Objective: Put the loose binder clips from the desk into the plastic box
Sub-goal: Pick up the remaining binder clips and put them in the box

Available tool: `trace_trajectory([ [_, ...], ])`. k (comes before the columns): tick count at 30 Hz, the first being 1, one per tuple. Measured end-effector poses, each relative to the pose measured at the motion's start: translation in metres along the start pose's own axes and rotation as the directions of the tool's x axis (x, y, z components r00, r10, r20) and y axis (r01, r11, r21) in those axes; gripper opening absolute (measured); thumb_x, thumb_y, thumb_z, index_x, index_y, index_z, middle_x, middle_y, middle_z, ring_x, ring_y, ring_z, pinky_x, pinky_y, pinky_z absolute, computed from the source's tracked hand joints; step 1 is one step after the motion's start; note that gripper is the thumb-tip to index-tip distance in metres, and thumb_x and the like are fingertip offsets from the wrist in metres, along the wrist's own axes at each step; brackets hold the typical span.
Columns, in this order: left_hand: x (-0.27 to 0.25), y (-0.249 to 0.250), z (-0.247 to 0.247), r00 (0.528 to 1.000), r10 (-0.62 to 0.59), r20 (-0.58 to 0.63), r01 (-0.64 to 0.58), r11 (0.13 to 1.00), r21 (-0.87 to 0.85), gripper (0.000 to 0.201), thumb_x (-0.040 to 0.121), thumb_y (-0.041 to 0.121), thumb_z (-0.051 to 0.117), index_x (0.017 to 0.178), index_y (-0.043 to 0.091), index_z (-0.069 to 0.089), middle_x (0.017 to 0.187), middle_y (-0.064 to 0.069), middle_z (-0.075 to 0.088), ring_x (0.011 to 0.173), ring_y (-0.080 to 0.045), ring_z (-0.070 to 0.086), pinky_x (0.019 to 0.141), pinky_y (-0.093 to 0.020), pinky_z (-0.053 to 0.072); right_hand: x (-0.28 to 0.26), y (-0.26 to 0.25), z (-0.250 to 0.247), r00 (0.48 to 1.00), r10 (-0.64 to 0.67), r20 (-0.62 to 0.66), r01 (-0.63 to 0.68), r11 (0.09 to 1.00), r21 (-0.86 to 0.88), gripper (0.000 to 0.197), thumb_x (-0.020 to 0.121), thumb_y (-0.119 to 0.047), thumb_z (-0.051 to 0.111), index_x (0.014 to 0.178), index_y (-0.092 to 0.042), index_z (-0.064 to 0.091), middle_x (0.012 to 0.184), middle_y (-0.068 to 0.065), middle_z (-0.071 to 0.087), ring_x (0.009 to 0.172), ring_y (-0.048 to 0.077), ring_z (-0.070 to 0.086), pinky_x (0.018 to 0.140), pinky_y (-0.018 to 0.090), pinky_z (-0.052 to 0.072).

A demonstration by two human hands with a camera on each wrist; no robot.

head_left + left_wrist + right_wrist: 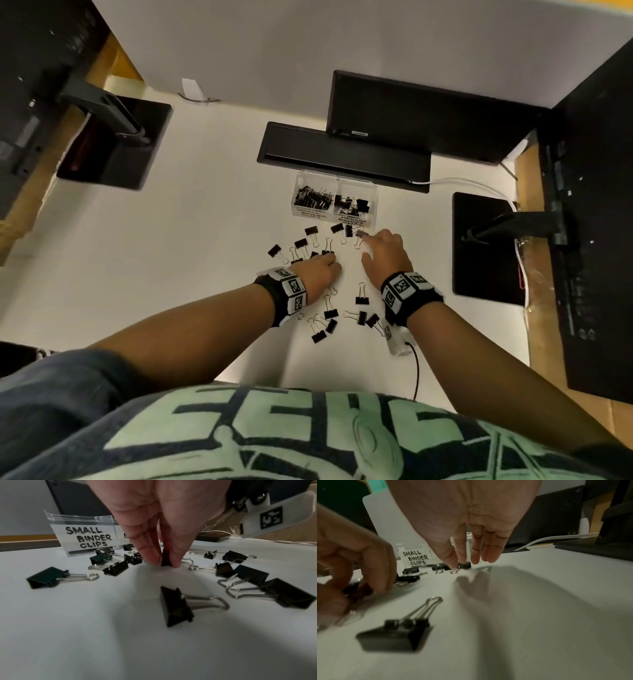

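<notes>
A clear two-compartment plastic box [334,200] stands mid-desk; its left label reads "SMALL BINDER CLIPS" [85,536], and both halves hold black clips. Several loose black binder clips [310,240] lie in front of it, and more [342,315] lie between my wrists. My left hand [329,255] reaches down, and its thumb and fingertips pinch a small black clip [166,559] that stands on the desk. My right hand [363,236] reaches near the box's right half; its thumb and forefinger pinch another clip [463,565] that lies on the desk. My left hand [351,568] shows blurred at the left of the right wrist view.
A black cable tray [342,154] and a dark monitor [428,116] sit right behind the box. Black monitor bases stand at the left [116,144] and right [486,246]. A white cable [462,181] runs to the back right. A black cord [416,370] hangs at the front edge.
</notes>
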State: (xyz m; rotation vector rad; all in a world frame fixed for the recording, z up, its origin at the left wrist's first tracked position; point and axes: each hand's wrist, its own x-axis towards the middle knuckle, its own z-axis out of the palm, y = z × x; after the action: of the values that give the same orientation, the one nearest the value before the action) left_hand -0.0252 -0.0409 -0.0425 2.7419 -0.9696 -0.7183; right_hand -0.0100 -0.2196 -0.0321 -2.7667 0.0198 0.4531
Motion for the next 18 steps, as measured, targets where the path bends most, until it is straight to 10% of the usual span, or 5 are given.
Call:
trace_trajectory([
  [9, -0.024, -0.011, -0.024, 0.936, -0.32, -0.144, 0.218, 0.851, -0.478, 0.009, 0.087, 0.004, 0.044, 0.09, 0.012, 0.047, 0.086, -0.003, 0.052, 0.076, -0.021, 0.048, 0.067, -0.029, 0.035, -0.011, -0.001, 0.01, 0.998, -0.039, -0.045, 0.041, 0.998, 0.045, 0.035, 0.09, -0.014, 0.05, 0.124, -0.011, 0.055, 0.131, 0.005, 0.046, 0.122, 0.023, 0.04, 0.096, 0.035, 0.043],
  [14, -0.032, -0.03, -0.028, 0.849, -0.502, -0.164, 0.309, 0.723, -0.618, 0.02, 0.089, 0.004, 0.041, 0.092, 0.012, 0.058, 0.088, -0.006, 0.063, 0.078, -0.026, 0.057, 0.07, -0.03, 0.043, 0.001, -0.009, 0.009, 0.997, -0.07, 0.013, 0.069, 0.997, 0.041, 0.053, 0.09, -0.005, 0.046, 0.141, -0.014, 0.038, 0.149, 0.0, 0.034, 0.13, 0.024, 0.034, 0.103, 0.033, 0.037],
  [18, -0.033, -0.037, -0.03, 0.824, -0.549, -0.138, 0.385, 0.722, -0.576, 0.024, 0.091, 0.007, 0.04, 0.093, 0.009, 0.064, 0.101, -0.01, 0.064, 0.092, -0.027, 0.059, 0.079, -0.032, 0.046, -0.006, -0.008, 0.017, 0.998, -0.057, -0.029, 0.057, 0.998, 0.023, 0.031, 0.09, -0.009, 0.051, 0.12, -0.01, 0.054, 0.127, 0.005, 0.05, 0.117, 0.024, 0.041, 0.092, 0.032, 0.043],
])
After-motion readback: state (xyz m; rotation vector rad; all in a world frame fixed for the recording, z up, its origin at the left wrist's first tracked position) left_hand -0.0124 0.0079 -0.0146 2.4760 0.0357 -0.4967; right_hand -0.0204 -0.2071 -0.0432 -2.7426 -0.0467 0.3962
